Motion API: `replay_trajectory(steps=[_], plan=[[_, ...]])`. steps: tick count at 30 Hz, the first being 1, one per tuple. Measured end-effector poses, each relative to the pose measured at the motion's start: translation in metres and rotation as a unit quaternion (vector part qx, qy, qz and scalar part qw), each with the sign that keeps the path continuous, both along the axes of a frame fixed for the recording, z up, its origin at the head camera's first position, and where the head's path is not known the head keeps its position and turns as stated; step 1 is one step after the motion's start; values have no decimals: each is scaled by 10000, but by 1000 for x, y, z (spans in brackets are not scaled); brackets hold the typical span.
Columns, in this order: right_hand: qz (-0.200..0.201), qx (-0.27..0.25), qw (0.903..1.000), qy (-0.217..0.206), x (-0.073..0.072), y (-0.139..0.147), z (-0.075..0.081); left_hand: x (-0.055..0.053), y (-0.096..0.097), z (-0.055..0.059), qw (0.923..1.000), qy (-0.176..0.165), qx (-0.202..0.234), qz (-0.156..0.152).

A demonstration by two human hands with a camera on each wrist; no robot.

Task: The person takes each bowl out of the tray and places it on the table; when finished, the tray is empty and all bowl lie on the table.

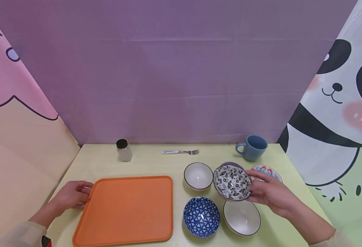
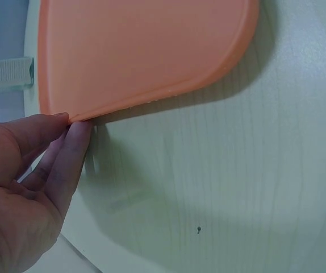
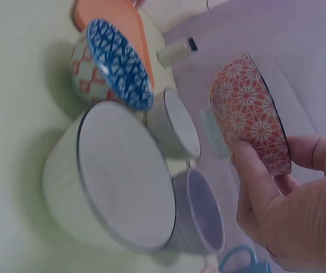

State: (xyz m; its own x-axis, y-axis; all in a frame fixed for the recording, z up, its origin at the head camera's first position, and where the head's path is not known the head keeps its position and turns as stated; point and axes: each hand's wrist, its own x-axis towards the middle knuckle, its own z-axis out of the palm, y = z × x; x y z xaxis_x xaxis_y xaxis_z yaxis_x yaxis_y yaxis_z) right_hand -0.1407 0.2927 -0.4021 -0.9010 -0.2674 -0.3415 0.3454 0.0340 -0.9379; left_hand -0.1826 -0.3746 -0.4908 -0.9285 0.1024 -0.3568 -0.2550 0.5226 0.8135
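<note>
My left hand pinches the left rim of an orange tray, thumb above and fingers beneath in the left wrist view. My right hand grips a small bowl by its right side, holding it raised and tilted. Inside, that bowl has black flowers and leaves on white; its outside is red with pale flowers. Below it on the table stand a white bowl with a dark rim and a blue-and-white triangle-patterned bowl. A purple bowl is mostly hidden behind the held one.
Left of the held bowl is another white bowl. A patterned plate lies partly behind my right hand. Along the back stand a black-lidded jar, a fork and a blue mug. A purple cloth wall rises behind.
</note>
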Motion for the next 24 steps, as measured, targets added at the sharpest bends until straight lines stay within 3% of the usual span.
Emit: replay_trajectory(steps=[5, 12, 24], plan=[[-199, -25, 9996, -178, 6, 28, -8, 2, 1, -1, 10000, -25, -20, 34], [-620, 317, 9967, -419, 19, 62, -12, 2, 2, -1, 10000, -41, -72, 57], [-987, 259, 9906, -908, 39, 115, -29, 0, 2, 1, 9999, -59, -98, 72]])
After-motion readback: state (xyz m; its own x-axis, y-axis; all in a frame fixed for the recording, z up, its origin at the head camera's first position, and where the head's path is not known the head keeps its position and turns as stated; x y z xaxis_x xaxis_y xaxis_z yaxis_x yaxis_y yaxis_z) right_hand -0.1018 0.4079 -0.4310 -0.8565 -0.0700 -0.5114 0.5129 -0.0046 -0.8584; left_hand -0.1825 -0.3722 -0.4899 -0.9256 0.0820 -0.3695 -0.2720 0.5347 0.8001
